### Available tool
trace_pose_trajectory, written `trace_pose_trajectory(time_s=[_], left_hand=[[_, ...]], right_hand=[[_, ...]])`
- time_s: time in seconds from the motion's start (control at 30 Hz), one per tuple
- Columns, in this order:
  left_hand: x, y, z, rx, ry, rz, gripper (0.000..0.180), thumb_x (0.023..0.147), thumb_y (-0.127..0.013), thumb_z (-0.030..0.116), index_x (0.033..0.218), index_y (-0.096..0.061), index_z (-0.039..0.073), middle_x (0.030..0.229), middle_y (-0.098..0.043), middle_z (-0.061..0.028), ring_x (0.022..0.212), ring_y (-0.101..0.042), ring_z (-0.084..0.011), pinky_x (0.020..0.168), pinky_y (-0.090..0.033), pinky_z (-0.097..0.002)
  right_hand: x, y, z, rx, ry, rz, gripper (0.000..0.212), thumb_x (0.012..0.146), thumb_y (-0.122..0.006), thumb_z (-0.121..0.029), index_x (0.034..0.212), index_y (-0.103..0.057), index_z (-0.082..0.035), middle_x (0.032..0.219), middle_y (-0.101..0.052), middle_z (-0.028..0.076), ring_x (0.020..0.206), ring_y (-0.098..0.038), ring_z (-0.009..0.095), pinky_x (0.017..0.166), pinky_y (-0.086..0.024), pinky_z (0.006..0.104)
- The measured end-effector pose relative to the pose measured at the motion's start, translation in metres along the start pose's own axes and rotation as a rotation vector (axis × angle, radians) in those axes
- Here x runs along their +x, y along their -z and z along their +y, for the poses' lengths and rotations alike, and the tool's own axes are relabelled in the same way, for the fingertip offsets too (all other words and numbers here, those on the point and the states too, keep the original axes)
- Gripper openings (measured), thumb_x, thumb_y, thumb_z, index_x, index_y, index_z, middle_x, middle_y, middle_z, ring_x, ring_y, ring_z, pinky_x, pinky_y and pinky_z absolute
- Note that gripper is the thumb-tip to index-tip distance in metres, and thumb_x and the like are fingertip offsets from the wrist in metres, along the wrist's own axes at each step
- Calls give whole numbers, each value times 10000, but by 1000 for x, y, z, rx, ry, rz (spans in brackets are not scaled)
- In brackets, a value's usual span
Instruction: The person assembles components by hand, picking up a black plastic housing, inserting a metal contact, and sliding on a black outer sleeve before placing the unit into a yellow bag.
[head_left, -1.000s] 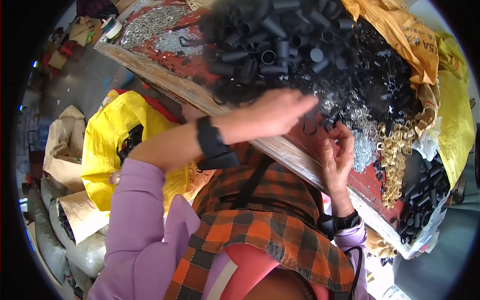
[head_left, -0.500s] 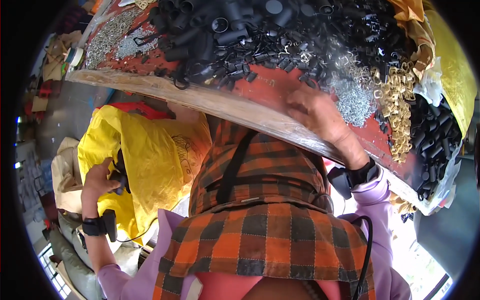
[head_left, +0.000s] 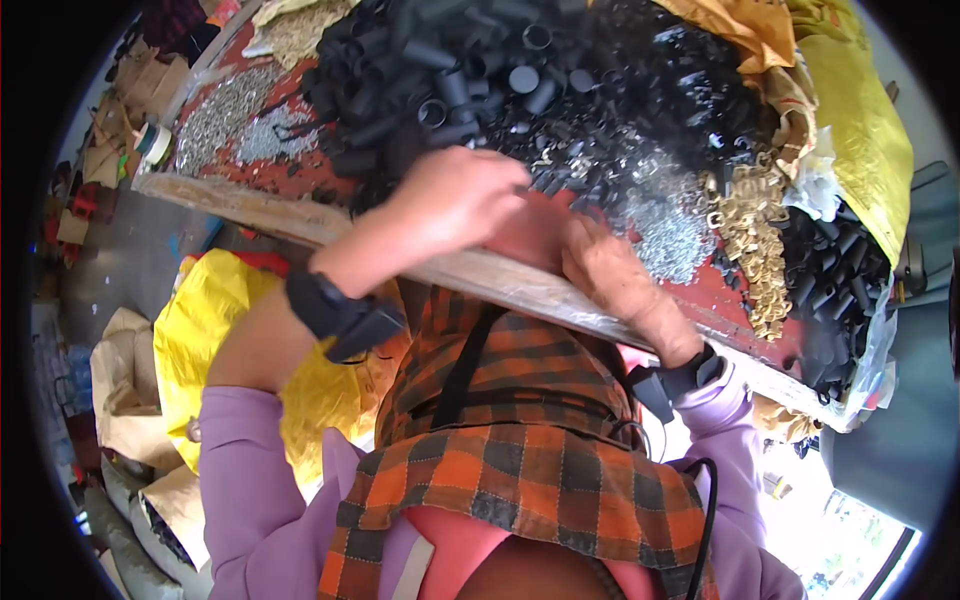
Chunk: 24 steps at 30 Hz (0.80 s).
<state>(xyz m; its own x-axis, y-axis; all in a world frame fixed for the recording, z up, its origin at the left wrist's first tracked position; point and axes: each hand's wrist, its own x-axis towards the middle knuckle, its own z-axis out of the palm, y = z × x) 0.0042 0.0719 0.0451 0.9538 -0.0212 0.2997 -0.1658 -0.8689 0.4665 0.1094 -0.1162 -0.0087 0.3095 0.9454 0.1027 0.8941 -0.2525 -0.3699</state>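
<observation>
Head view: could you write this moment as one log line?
left hand: over red tabletop, grip contents unclear | right hand: beside silver pieces, grip contents unclear | around: black tubes, gold-coloured pieces

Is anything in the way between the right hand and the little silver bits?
Nothing I can see. The pile of silver bits lies just to the right of the right hand. The left hand is on the other side, near the black parts, so it isn't in between.
</observation>
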Motion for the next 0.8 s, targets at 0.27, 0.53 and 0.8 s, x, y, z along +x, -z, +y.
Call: trace_pose_trajectory(time_s=[0.27,0.53,0.8], left_hand=[[48,-56,44,-599,-13,33,116,736,-573,29,848,-560,3,717,-577,-80,663,-581,-164,592,-458,-270],[61,-77,64,-1111,206,3,35,791,-537,17,774,-514,-3,686,-568,-47,625,-570,-94,553,-476,-222],[68,-84,72,-736,40,156,114,775,-561,123,742,-518,23,648,-525,-64,603,-545,-175,552,-420,-291]], right_hand=[[-28,36,14,1819,-426,98,145,831,-499,-50,970,-455,-48,710,-501,25,519,-420,65,483,-365,171],[-37,35,22,1914,-418,316,174,846,-453,-61,1015,-418,-84,687,-478,19,496,-390,69,501,-367,202],[-46,42,17,1888,-435,457,93,868,-443,-108,952,-439,-67,682,-504,32,527,-456,91,522,-400,206]])
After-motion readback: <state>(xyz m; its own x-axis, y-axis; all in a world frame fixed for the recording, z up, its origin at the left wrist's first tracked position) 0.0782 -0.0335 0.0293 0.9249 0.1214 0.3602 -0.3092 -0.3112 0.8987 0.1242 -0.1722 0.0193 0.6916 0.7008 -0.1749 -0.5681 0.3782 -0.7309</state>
